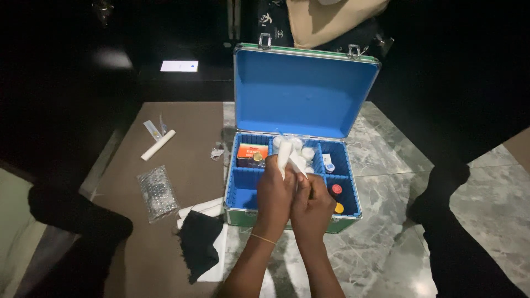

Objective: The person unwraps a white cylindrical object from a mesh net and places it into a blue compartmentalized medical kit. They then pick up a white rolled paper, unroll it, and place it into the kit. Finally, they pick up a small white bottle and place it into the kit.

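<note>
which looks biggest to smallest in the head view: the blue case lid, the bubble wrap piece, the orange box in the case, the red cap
1. blue case lid
2. bubble wrap piece
3. orange box
4. red cap

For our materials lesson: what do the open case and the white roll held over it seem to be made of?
Case: probably aluminium, with a ribbed silvery rim, shiny metal latches and matte blue lining. White roll, in both hands: likely soft gauze or cloth, matte and slightly crumpled, though it is too small to tell.

Both hands (pixel 292 196) meet over the case (pixel 234 212), blocking its near middle compartments. Just beyond them the raised lid (pixel 303 91) walls off any way forward. To their left, a black cloth (pixel 197 243), bubble wrap (pixel 157 192) and a white tube (pixel 158 145) dot the brown mat. To their right the marble floor (pixel 386 165) lies open.
</note>
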